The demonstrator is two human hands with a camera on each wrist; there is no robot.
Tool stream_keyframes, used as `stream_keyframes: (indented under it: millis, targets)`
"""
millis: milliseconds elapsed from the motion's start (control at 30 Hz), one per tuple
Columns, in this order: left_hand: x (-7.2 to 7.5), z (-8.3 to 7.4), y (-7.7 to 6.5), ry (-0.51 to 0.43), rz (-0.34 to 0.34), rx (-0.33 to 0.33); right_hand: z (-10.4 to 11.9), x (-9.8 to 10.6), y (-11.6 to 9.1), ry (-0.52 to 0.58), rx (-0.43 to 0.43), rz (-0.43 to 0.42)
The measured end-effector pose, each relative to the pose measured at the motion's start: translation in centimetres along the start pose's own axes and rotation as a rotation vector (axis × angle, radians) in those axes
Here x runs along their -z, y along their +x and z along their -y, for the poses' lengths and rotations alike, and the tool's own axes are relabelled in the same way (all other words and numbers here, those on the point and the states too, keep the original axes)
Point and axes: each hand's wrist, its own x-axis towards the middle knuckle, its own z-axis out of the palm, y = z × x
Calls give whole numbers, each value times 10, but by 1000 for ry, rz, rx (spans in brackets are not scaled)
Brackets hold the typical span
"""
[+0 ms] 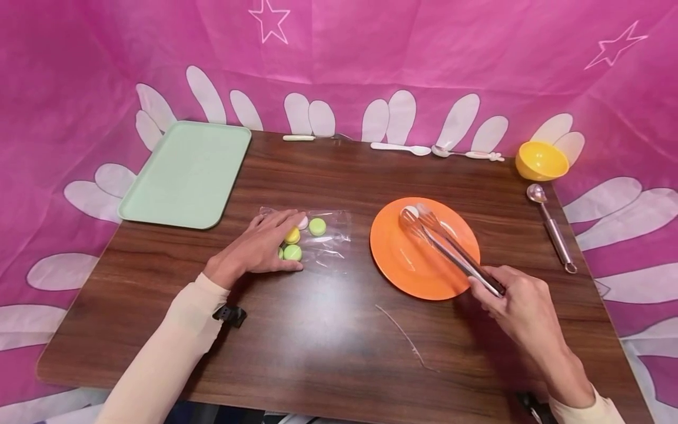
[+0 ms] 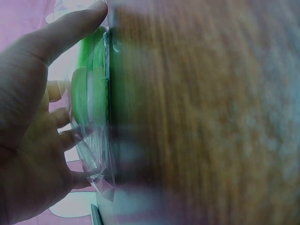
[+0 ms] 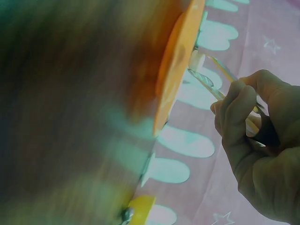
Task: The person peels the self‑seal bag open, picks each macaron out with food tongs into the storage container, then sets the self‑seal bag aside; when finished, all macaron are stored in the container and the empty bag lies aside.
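- Left hand (image 1: 265,244) and right hand (image 1: 521,306) well apart, on either side of a brown wood-grain table (image 1: 318,341).
- Left hand laid over a transparent plastic bag (image 1: 336,250), thumb out along the near side, fingers extended across the top; in contact with the film in the left wrist view.
- Inside the bag: upper green macaron (image 1: 317,227) toward the right, lower green macaron (image 1: 292,252) by the thumb, yellow macaron (image 1: 292,235) and pale macaron (image 1: 303,223) partly under the fingers. Sliver of another green at the left; cannot tell the full count.
- Right hand clamped on metal tongs (image 1: 450,250), slanted across an orange plate (image 1: 394,265), just right of the bag.
- On the plate, toward the far rim: white round piece (image 1: 410,211) at the tong ends. Cannot tell if pinched.
- Far left: pale green tray (image 1: 188,174), flat, low-rimmed.
- Far right corner: yellow bowl (image 1: 541,160), upright; nearer, an ice cream scoop (image 1: 553,229).
- Along the back edge, left to right: pale-handled fork (image 1: 299,138), white spoon (image 1: 401,148), metal spoon (image 1: 466,153).
- In front of the plate: thin strand (image 1: 399,330), slightly bent.
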Motion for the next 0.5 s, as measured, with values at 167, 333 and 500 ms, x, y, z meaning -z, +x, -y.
stream_keyframes:
  millis: [167, 333, 500]
  targets:
    - [0, 0, -1, -2, 4, 5, -14, -4, -4, -10, -26, -4]
    - [-1, 0, -1, -6, 4, 4, -23, -8, -7, -14, -48, -21]
    - [0, -2, -1, -6, 4, 7, -25, -9, -9, 6, -69, -34]
